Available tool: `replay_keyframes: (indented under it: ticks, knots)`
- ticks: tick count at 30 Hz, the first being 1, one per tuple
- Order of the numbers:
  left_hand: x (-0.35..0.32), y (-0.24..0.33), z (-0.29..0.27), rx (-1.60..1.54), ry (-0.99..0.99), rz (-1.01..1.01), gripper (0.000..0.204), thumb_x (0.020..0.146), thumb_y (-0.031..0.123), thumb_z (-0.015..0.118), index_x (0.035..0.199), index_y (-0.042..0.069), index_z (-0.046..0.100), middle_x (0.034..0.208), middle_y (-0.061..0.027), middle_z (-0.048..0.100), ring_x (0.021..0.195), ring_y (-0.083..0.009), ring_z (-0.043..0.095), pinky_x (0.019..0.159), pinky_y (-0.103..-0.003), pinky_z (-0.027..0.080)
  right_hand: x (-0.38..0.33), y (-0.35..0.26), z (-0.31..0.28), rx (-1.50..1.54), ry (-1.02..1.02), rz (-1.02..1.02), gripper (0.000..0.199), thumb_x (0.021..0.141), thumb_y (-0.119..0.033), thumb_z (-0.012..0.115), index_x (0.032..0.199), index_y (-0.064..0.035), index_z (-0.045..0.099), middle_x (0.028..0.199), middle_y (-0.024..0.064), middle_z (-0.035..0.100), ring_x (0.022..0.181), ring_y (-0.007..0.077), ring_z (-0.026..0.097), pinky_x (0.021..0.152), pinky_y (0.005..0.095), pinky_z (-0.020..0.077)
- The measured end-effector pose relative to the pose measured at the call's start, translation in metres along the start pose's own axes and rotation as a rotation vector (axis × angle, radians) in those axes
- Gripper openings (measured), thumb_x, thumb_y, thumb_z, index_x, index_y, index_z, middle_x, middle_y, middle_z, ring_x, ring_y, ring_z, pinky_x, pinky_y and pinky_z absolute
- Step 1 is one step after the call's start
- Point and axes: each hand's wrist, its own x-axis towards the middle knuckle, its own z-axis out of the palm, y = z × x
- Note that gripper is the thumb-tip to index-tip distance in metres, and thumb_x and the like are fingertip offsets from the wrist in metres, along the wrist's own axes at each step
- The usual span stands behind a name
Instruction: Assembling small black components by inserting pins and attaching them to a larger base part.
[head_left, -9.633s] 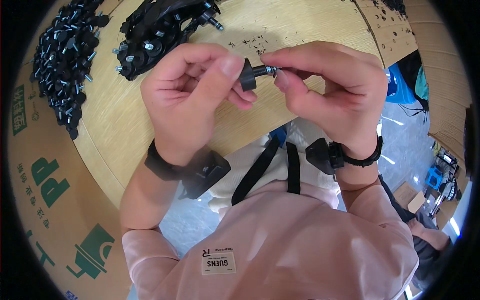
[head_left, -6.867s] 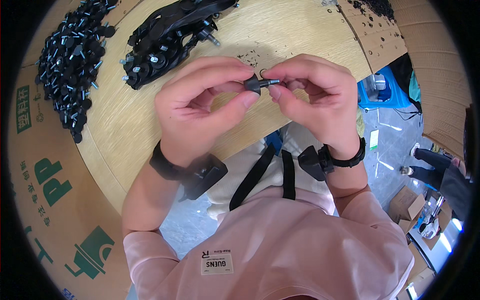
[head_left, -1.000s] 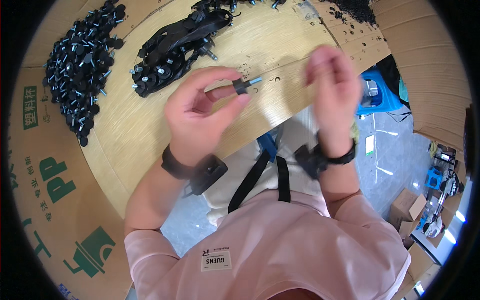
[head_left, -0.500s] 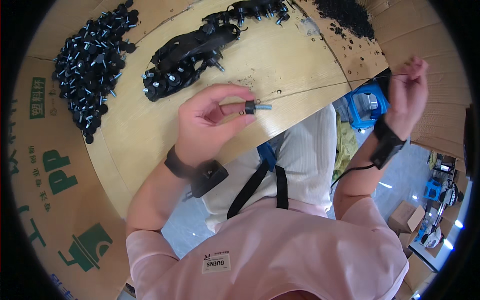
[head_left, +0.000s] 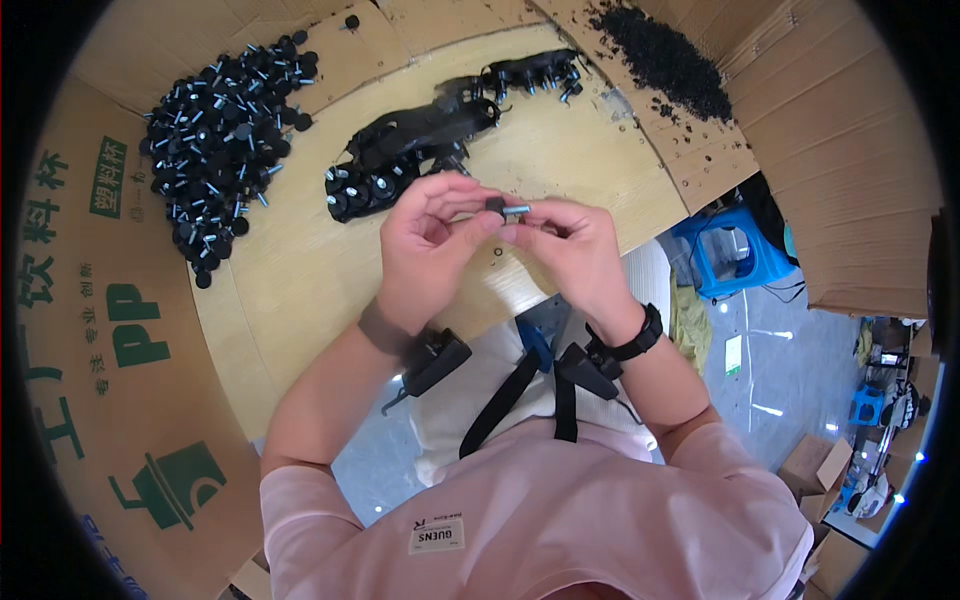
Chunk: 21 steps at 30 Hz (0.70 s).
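Above the table's near edge, my left hand (head_left: 425,235) pinches a rubber-headed bolt (head_left: 497,205) by its round black head. Its bare silvery threaded end points right, toward my other hand. My right hand (head_left: 580,250) is closed, thumb against fingers, right beside the bolt, with its fingertips touching or nearly touching the threaded end. Whatever it pinches is hidden. A small dark ring (head_left: 497,252) lies on the wooden tabletop (head_left: 290,290) just below the fingertips.
Loose rubber-headed bolts (head_left: 225,140) form a large heap at the left. Beyond my hands lie black bundles (head_left: 410,140) with similar bolts sticking out. Small black pieces (head_left: 670,60) are piled at the far right. Cardboard walls (head_left: 840,160) surround the table; a blue stool (head_left: 740,250) stands right of it.
My right hand has come in from far right to the bolt. The thin dark strand stretched between the hands no longer shows. My left hand still holds the bolt.
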Motion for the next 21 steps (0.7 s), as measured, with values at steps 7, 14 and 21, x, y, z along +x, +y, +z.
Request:
replay_keyframes:
  ticks: [7,14,21]
  knots:
    - [-0.009,0.000,0.004,0.114,-0.003,-0.039,0.036,0.081,-0.010,0.067,0.112,-0.001,0.051,0.110,-0.0139,0.062,0.104,-0.0200,0.062,0.090,-0.030,0.053,-0.016,0.000,0.006,0.371,0.087,0.179,0.015,0.085,-0.003,0.068,0.096,0.0067,0.069,0.079,0.0035,0.066,0.070,0.0062,0.056,0.063,0.0196,0.0440]
    - [-0.014,0.002,0.004,0.275,0.004,0.033,0.041,0.078,-0.015,0.067,0.114,-0.002,0.052,0.112,-0.0106,0.057,0.107,-0.0193,0.059,0.090,-0.032,0.054,-0.034,-0.011,0.021,0.526,0.260,0.262,0.013,0.086,-0.006,0.068,0.095,0.0032,0.069,0.078,0.0018,0.064,0.066,0.0061,0.054,0.060,0.0188,0.0415]
    - [-0.017,0.003,0.006,0.297,-0.114,0.015,0.044,0.078,-0.015,0.067,0.118,-0.002,0.052,0.114,-0.0127,0.059,0.111,-0.0235,0.060,0.094,-0.036,0.052,-0.027,-0.016,-0.007,0.595,0.143,0.271,0.013,0.090,-0.013,0.065,0.098,-0.0033,0.068,0.079,-0.0042,0.062,0.061,0.0014,0.045,0.055,0.0176,0.0351]
